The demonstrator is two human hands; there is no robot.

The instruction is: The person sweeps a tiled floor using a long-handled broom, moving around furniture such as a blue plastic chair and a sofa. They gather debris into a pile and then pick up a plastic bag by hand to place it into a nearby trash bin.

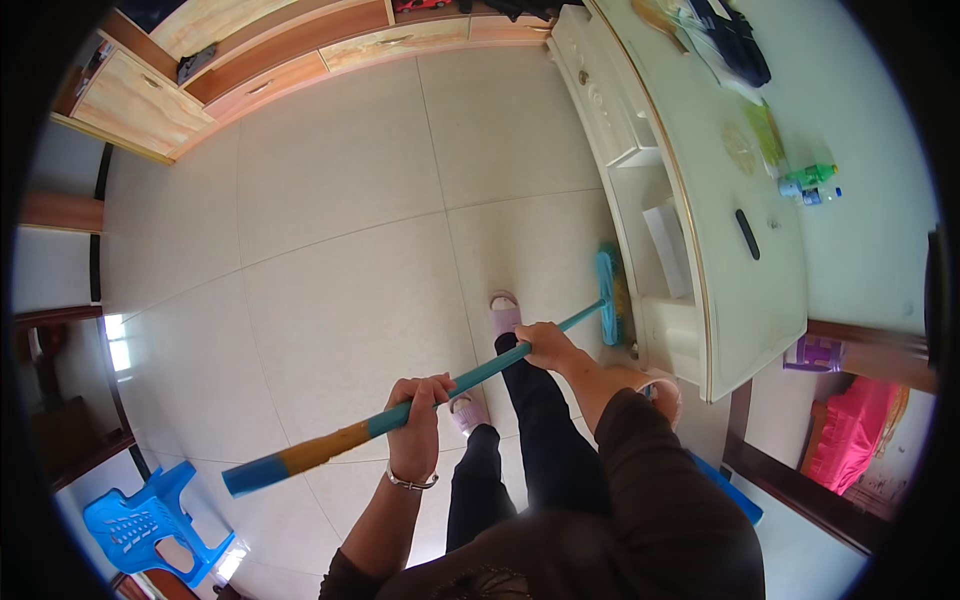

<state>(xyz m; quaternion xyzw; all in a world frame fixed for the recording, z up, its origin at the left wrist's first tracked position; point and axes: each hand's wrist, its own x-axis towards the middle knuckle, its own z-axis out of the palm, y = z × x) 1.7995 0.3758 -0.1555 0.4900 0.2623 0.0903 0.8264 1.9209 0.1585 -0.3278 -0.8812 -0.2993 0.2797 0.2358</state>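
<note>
A broom with a teal handle (pixel 480 373) slants across the view, its butt end orange and blue at lower left. My left hand (pixel 415 427), with a bracelet at the wrist, grips the handle nearer that butt end. Farther along, my right hand (pixel 545 346) is closed round it. The teal broom head (pixel 607 296) is on the tiled floor (pixel 345 300), beside the base of the white cabinet; its bristles face the cabinet. Below the handle show my legs and pink slippers.
The white cabinet (pixel 739 315) runs along the right, with bottles (pixel 814 176) and a black remote (pixel 748 234) on top. A pink bin (pixel 667 394) stands by my right arm. A blue plastic chair (pixel 135 525) is at lower left. Wooden drawers (pixel 397 43) line the far wall.
</note>
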